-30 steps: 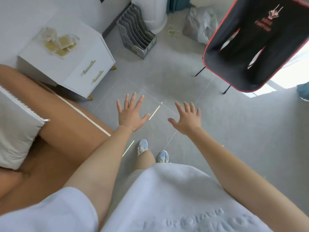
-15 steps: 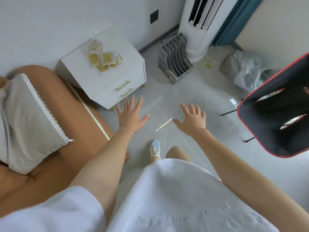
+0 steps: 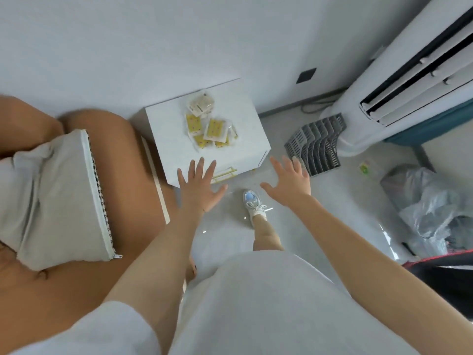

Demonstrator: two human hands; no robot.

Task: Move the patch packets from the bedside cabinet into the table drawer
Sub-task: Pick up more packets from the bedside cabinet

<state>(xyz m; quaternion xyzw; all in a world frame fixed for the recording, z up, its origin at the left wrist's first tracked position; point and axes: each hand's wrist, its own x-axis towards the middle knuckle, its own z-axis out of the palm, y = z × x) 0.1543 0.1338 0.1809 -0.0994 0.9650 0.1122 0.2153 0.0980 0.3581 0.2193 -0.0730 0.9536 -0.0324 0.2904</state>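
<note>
- The bedside cabinet [image 3: 166, 139] stands just ahead of both hands, with its front edge at the left fingertips. It is best faced squarely, so that its top can be reached without leaning over the brown bed [image 3: 133, 196] to the left of the left hand.
- The left hand [image 3: 198, 190] and the right hand [image 3: 290, 181] are held out flat with fingers spread wide, and nothing is held in either. The reach is judged to be only beginning.
- The patch packets [image 3: 211, 129] lie untouched in a loose, overlapping heap on the cabinet top, beyond the left fingertips and ahead and to the left of the right hand.
- The heap is probably best swept together from both sides and squared into one stack before it is lifted. Thin film packets are likely to slide apart if only the top one is pinched.
- One paler packet [image 3: 201, 105] lies at the far end of the heap, furthest from both hands, and it could easily be left behind.
- The table drawer is not in view, so the stack should be gripped firmly enough for a carry.
</note>
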